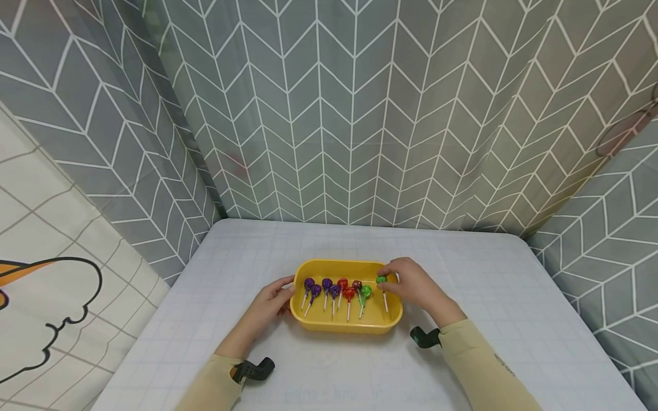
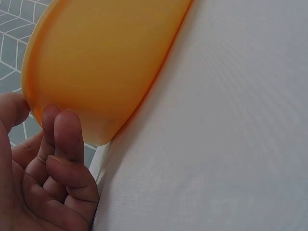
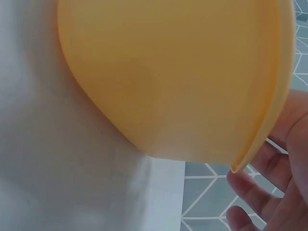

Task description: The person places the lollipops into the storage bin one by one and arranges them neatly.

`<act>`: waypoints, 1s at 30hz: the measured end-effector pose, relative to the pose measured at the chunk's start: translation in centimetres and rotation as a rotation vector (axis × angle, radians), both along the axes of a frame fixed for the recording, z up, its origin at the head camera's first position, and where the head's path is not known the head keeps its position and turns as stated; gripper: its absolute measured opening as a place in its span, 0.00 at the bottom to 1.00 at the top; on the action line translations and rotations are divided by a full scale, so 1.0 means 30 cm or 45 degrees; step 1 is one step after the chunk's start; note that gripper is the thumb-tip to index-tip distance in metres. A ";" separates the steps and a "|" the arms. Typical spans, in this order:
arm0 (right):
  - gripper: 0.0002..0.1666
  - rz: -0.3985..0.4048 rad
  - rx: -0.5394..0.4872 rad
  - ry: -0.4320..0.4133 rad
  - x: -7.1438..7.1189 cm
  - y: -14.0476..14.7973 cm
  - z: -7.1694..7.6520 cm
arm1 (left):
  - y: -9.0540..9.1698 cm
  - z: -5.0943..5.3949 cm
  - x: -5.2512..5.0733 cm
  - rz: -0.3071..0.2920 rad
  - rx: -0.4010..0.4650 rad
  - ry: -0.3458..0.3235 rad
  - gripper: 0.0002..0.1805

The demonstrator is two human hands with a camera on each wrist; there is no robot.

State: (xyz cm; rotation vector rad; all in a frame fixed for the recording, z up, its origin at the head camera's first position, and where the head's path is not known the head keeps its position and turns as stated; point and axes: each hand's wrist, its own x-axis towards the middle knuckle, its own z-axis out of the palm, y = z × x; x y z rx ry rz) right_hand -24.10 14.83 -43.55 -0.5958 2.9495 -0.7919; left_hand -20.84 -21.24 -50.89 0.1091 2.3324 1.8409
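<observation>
A yellow plastic tray (image 1: 345,326) sits on the table with several lollipops in it. My left hand (image 1: 271,298) grips the tray's left end. In the left wrist view the thumb is at the rim and curled fingers (image 2: 70,134) lie against the outer wall. At the right end my right hand (image 1: 416,282) reaches over the rim and pinches a green lollipop (image 1: 381,279) by its head, the white stick pointing toward me. The right wrist view shows the tray's outer wall (image 3: 183,86) and part of the right hand (image 3: 284,178), but the lollipop is hidden there.
Purple lollipops (image 1: 327,283) lie at the tray's left, red ones (image 1: 349,293) in the middle, and another green one (image 1: 366,291) right of them. A pale cloth covers the table (image 1: 329,371). Grey patterned curtains (image 1: 334,114) stand behind and beside it.
</observation>
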 end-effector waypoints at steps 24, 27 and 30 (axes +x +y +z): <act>0.14 0.021 0.093 0.015 -0.003 -0.027 -0.027 | 0.000 0.007 0.001 -0.013 -0.008 -0.006 0.29; 0.14 0.026 0.104 0.008 -0.003 -0.031 -0.026 | 0.001 0.009 0.000 -0.012 -0.009 -0.003 0.30; 0.14 0.033 0.108 0.005 -0.004 -0.033 -0.024 | 0.000 0.008 -0.001 -0.014 -0.003 -0.005 0.29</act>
